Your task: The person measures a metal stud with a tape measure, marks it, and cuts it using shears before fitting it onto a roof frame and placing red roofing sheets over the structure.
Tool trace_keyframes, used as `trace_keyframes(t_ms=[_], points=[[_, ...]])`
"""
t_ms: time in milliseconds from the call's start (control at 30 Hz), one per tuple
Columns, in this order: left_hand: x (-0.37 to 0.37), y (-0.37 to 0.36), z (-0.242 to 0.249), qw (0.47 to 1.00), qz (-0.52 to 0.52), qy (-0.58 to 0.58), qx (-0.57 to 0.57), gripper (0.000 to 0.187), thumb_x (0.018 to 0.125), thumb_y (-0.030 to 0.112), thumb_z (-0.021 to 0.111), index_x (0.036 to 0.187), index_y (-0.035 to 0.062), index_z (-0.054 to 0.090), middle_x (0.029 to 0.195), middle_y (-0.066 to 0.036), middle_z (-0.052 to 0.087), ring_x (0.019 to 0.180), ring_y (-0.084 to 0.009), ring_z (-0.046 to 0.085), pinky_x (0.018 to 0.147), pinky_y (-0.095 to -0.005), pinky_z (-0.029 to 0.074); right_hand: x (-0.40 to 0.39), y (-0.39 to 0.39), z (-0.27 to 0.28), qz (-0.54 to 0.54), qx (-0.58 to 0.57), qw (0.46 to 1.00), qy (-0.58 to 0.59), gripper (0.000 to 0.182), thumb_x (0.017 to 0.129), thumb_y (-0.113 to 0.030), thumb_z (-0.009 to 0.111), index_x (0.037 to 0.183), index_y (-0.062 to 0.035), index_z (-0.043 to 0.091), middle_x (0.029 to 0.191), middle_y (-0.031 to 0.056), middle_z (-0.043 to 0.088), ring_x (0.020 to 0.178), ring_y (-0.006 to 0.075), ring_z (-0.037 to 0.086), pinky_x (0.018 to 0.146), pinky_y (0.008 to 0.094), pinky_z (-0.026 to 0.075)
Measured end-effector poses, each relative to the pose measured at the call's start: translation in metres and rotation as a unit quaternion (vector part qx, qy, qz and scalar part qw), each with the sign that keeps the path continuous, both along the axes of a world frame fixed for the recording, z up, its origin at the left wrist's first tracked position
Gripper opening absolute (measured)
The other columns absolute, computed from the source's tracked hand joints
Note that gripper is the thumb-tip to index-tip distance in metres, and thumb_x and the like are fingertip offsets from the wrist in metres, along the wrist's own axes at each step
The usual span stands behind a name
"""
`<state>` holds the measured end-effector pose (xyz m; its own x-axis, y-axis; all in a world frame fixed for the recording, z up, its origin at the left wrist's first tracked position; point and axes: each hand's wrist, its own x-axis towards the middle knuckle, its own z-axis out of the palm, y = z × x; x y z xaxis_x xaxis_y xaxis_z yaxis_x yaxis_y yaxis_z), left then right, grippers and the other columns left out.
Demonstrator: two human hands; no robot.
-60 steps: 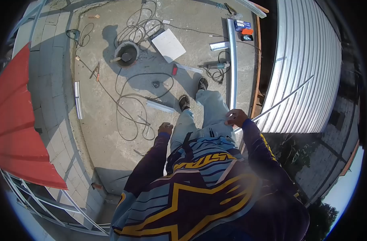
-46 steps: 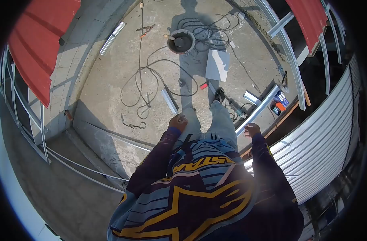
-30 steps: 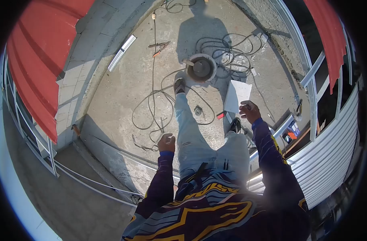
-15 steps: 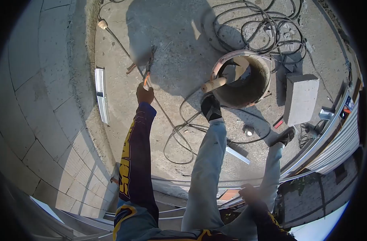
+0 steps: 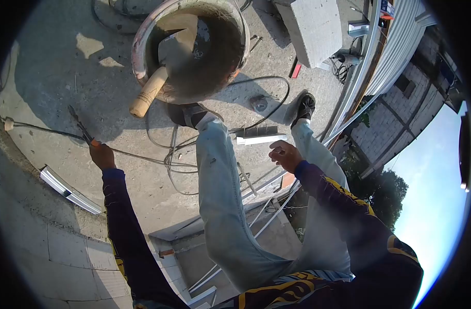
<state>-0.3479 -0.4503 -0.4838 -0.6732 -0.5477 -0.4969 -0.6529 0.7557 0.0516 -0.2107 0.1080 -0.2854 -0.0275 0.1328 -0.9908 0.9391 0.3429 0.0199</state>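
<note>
My left hand point(image 5: 102, 156) is closed around the orange handles of a pair of snips point(image 5: 80, 124), whose dark jaws point away over the concrete floor. My right hand point(image 5: 286, 156) is in front of my right leg, fingers loosely bent and apart, with nothing visible in it. Just beyond it a short metal channel piece point(image 5: 260, 138) lies on the floor. A bucket point(image 5: 138, 49) stands past my left foot. Inside it leans a trowel with a wooden handle point(image 5: 149, 92) sticking out over the rim.
A pale concrete block point(image 5: 315, 31) stands at the far right near a red object point(image 5: 296, 69). Black cable point(image 5: 173, 164) loops across the floor. Another metal channel point(image 5: 70, 190) lies by the left wall. Corrugated sheeting point(image 5: 398, 46) and a metal-framed edge run along the right.
My view has swung to the right and nearer the bucket. The right hand has risen from beside my thigh toward the short metal channel. The left still grips the snips.
</note>
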Motion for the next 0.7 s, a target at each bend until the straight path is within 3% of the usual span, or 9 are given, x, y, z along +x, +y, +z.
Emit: trace_keyframes(t_ms=[100, 167, 267, 367, 467, 500, 567, 600, 700], points=[[0.056, 0.037, 0.058, 0.999, 0.007, -0.005, 0.035, 0.023, 0.080, 0.018, 0.070, 0.090, 0.0005, 0.061, 0.082, -0.015, 0.065, 0.076, -0.0328, 0.064, 0.072, -0.0431, 0.049, 0.035, 0.030, -0.113, 0.257, 0.120, 0.950, 0.131, 0.067, 0.075, -0.024, 0.077, 0.131, -0.0087, 0.044, 0.127, 0.0181, 0.051, 0.105, 0.0342, 0.062, 0.086, 0.0436, 0.052], [0.088, 0.071, 0.103, 0.996, 0.053, -0.026, 0.074, 0.031, 0.075, 0.022, 0.077, 0.074, 0.0010, 0.055, 0.067, -0.008, 0.056, 0.059, -0.0228, 0.048, 0.060, -0.0365, 0.042, 0.004, 0.025, -0.146, 0.270, 0.167, 0.945, 0.078, 0.076, 0.072, -0.025, 0.079, 0.135, -0.0128, 0.038, 0.141, 0.0180, 0.035, 0.120, 0.0444, 0.049, 0.093, 0.0489, 0.049], [0.168, 0.100, 0.154, 0.985, 0.111, -0.037, 0.130, 0.030, 0.076, 0.018, 0.077, 0.066, 0.0010, 0.055, 0.058, -0.006, 0.053, 0.055, -0.0171, 0.045, 0.056, -0.0347, 0.041, -0.045, 0.016, -0.170, 0.461, 0.160, 0.871, 0.054, 0.088, 0.064, -0.033, 0.088, 0.137, -0.0180, 0.040, 0.140, 0.0182, 0.036, 0.126, 0.0435, 0.044, 0.095, 0.0531, 0.048], [0.233, 0.152, 0.208, 0.976, 0.157, -0.119, 0.093, 0.023, 0.072, 0.020, 0.080, 0.070, 0.0019, 0.066, 0.061, -0.008, 0.062, 0.058, -0.0194, 0.058, 0.060, -0.0365, 0.048, 0.011, 0.029, -0.222, 0.461, 0.165, 0.856, 0.165, 0.076, 0.073, -0.010, 0.073, 0.142, -0.0129, 0.040, 0.144, 0.0268, 0.034, 0.120, 0.0476, 0.049, 0.094, 0.0483, 0.052], [0.306, 0.196, 0.236, 0.953, 0.268, -0.099, 0.100, 0.020, 0.072, 0.023, 0.075, 0.077, 0.0039, 0.074, 0.065, -0.011, 0.067, 0.064, -0.0201, 0.065, 0.064, -0.0388, 0.051, 0.004, 0.048, -0.155, 0.378, 0.036, 0.915, 0.135, 0.104, 0.060, -0.030, 0.087, 0.141, -0.0050, 0.028, 0.140, 0.0259, 0.037, 0.123, 0.0451, 0.049, 0.097, 0.0492, 0.049], [0.301, 0.224, 0.259, 0.969, 0.213, -0.104, 0.067, 0.019, 0.072, 0.021, 0.075, 0.069, 0.0029, 0.069, 0.058, -0.008, 0.063, 0.055, -0.0178, 0.061, 0.055, -0.0371, 0.049, 0.006, 0.058, -0.139, 0.340, -0.008, 0.928, 0.154, 0.098, 0.061, -0.034, 0.087, 0.134, -0.0023, 0.031, 0.134, 0.0254, 0.040, 0.119, 0.0462, 0.050, 0.096, 0.0515, 0.048], [0.292, 0.285, 0.313, 0.918, 0.377, -0.012, 0.119, 0.026, 0.071, 0.018, 0.074, 0.057, 0.0084, 0.055, 0.049, -0.001, 0.051, 0.040, -0.0114, 0.049, 0.039, -0.0305, 0.040, 0.032, 0.089, -0.133, 0.260, -0.083, 0.926, 0.261, 0.082, 0.060, -0.037, 0.088, 0.115, 0.0007, 0.041, 0.119, 0.0250, 0.045, 0.100, 0.0405, 0.054, 0.085, 0.0479, 0.048], [0.320, 0.302, 0.319, 0.917, 0.389, -0.042, 0.081, 0.032, 0.072, 0.033, 0.069, 0.067, 0.0018, 0.066, 0.063, -0.011, 0.064, 0.061, -0.0211, 0.064, 0.060, -0.0384, 0.050, 0.036, 0.111, -0.126, 0.175, -0.167, 0.933, 0.266, 0.078, 0.059, -0.035, 0.089, 0.109, 0.0019, 0.043, 0.111, 0.0241, 0.049, 0.094, 0.0367, 0.054, 0.079, 0.0444, 0.047], [0.346, 0.353, 0.368, 0.905, 0.419, -0.048, 0.050, 0.030, 0.070, 0.031, 0.072, 0.067, 0.0020, 0.067, 0.065, -0.012, 0.068, 0.064, -0.0234, 0.067, 0.062, -0.0392, 0.052, 0.004, 0.162, -0.048, 0.181, -0.238, 0.908, 0.293, 0.072, 0.073, -0.036, 0.081, 0.128, -0.0087, 0.042, 0.101, 0.0158, 0.059, 0.078, 0.0323, 0.059, 0.076, 0.0434, 0.049]])
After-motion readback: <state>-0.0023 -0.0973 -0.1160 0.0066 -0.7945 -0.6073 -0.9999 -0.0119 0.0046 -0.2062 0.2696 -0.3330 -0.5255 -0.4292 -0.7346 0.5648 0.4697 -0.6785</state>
